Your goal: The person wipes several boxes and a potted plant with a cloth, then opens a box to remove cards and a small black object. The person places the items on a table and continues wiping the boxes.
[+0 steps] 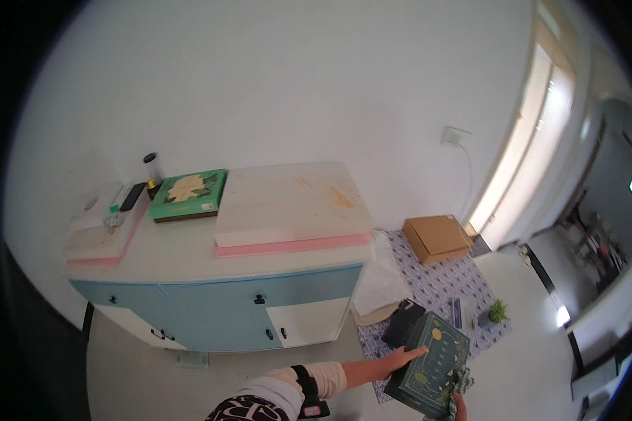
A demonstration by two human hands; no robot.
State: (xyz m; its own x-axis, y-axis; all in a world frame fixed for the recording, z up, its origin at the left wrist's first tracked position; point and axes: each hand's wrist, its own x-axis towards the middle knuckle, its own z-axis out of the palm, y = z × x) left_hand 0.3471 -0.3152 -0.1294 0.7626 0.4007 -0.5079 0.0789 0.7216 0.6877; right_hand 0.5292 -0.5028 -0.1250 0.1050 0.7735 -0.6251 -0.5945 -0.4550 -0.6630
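My left hand (400, 362) grips the left side of a dark green box (432, 363) printed with gold and plant designs. At the box's lower right corner is my right hand (459, 406), partly cut off by the picture's edge, with a small leafy sprig (462, 380) beside it. Whether the right hand holds the box, the sprig or both is unclear. The box is tilted above a patterned mat (434, 279). Just behind it lies a black item (403, 322).
A blue and white cabinet (216, 310) stands left, bearing a green box (188, 194) and a large pale box (292, 205). On the mat are a cardboard box (437, 239), a white bag (380, 279) and a small potted plant (497, 311). A doorway (526, 142) opens at right.
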